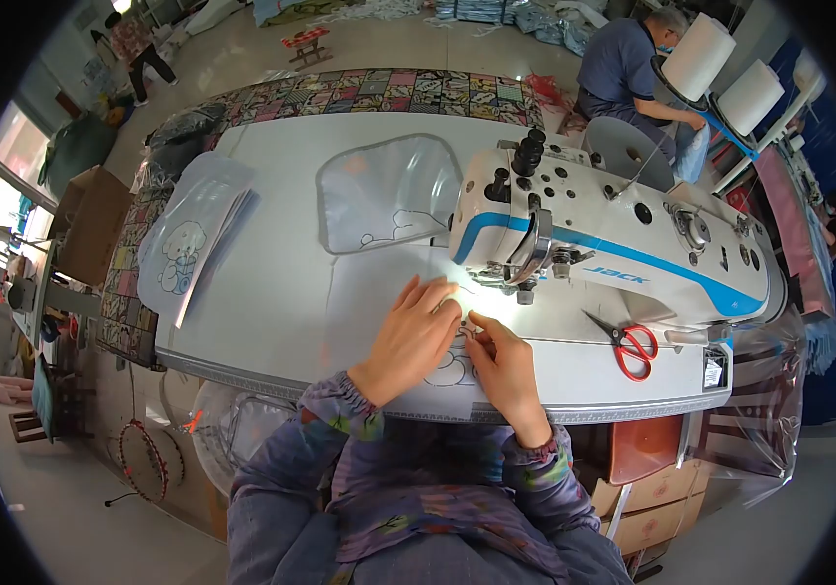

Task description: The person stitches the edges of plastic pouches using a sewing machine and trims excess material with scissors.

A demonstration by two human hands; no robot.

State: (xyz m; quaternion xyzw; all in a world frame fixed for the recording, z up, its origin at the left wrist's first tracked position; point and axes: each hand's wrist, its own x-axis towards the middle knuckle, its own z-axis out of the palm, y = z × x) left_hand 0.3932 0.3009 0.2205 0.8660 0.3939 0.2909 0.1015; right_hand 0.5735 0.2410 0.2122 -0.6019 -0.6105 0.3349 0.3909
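Observation:
A white sewing machine (623, 234) with a blue stripe stands on the white work table (272, 322). Just left of and below its lit needle area, my left hand (410, 331) rests on a pale sheet (355, 292), its fingers bent. My right hand (502, 366) is close beside it, thumb and forefinger together at the sheet near a printed line drawing; what they pinch is too small to make out. Behind my hands lies a translucent piece with grey edging (389, 185), bearing a partly visible drawing.
Red-handled scissors (636, 351) lie right of the needle area. At the left is a stack of printed pieces (189, 244). Thread cones (699, 57) stand at the back right, near a seated person (618, 73) handling pale material. Another person (133, 49) is far left.

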